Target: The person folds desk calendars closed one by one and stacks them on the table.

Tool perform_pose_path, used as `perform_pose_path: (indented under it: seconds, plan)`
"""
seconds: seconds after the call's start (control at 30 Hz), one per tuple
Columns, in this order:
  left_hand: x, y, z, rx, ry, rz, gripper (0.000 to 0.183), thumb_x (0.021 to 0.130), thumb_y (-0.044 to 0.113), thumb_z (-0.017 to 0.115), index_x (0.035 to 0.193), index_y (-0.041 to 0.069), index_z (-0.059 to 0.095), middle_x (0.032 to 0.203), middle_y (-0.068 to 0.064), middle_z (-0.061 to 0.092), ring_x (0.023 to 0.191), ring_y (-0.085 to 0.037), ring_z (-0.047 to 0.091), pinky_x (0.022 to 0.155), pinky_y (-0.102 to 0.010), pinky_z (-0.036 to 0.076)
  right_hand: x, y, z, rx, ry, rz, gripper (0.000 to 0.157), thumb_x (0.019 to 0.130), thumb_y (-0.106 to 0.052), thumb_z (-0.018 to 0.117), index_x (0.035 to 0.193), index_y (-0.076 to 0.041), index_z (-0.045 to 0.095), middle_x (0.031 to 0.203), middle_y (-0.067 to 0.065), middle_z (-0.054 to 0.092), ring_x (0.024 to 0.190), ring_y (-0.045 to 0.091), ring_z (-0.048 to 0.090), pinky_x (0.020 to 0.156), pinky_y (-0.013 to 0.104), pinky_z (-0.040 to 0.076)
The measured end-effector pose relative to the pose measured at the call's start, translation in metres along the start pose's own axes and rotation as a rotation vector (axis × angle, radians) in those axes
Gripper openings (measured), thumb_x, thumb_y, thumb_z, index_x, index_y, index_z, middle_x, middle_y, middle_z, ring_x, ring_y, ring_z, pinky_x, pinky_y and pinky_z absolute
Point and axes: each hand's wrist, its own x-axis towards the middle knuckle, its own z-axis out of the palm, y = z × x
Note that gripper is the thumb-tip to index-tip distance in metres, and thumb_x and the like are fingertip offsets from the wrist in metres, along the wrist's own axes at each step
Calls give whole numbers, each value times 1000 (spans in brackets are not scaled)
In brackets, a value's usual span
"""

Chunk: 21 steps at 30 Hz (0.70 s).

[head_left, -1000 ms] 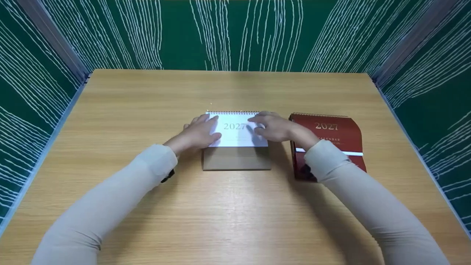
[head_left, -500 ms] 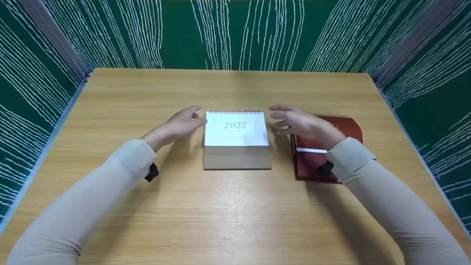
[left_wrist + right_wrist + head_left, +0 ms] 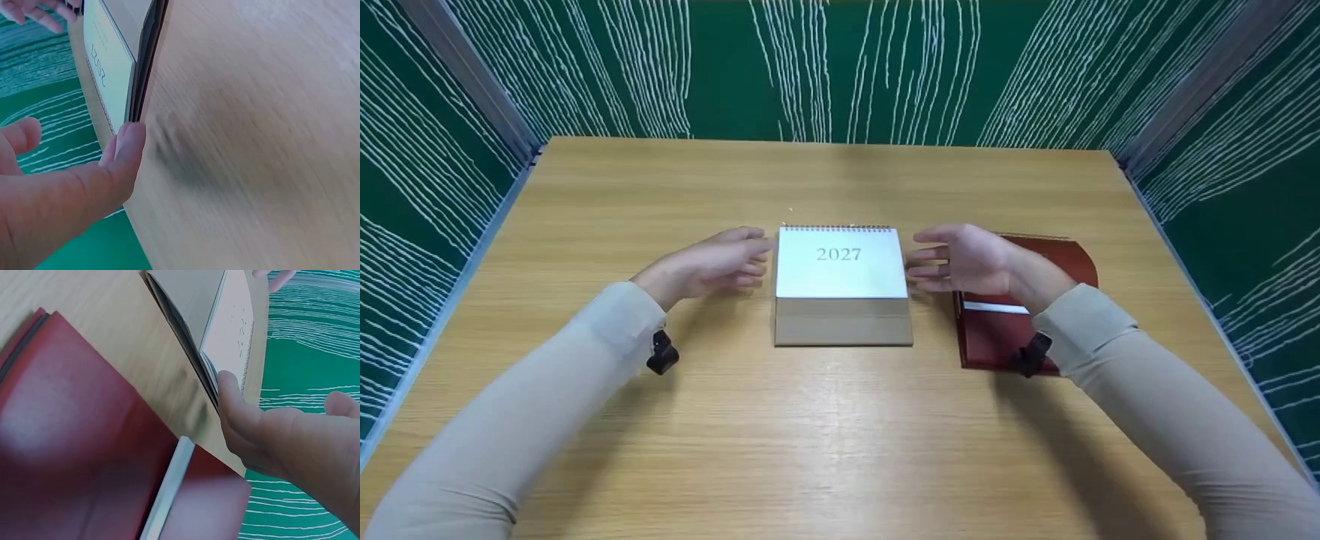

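Observation:
A white spiral-bound desk calendar (image 3: 840, 274) marked 2027 stands on its brown base mid-table. My left hand (image 3: 705, 262) is held just off its left side, palm inward and fingers extended. On the opposite side, my right hand (image 3: 971, 259) faces it with fingers spread and relaxed. In the left wrist view, the left fingertips (image 3: 134, 132) overlap the near edge of the calendar (image 3: 107, 70). The right wrist view shows the right hand (image 3: 287, 436) with fingertips right at the calendar's side (image 3: 197, 354). Neither hand grips anything.
A dark red 2027 calendar (image 3: 997, 341) with a white band (image 3: 996, 307) lies to the right, partly hidden under the right hand and sleeve. The wooden table (image 3: 840, 435) is bordered by green walls (image 3: 735, 75) with white streaks.
Both hands have come off the white calendar's page and moved outward to its two sides, then turned palms inward. The calendar has stayed in nearly the same place.

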Motion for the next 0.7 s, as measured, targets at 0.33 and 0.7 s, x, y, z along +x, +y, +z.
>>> perform_pose_path:
  seconds: [0.33,0.7]
  plan:
    - [10,-10,2,-232,-42,-105,72,115,39,39,170,3,9,167,-24,31,148,-37,42,122,-46,40,3,6,-3,1,26,66,63,114,-29,37,165,-5,9,170,22,17,155,42,27,125,56,32]
    - [16,-9,4,-383,-20,-205,69,115,44,37,169,5,17,161,-20,37,142,-36,47,116,-44,47,7,10,-5,30,-2,108,69,115,-34,34,168,-3,3,172,23,13,157,39,22,124,60,32]
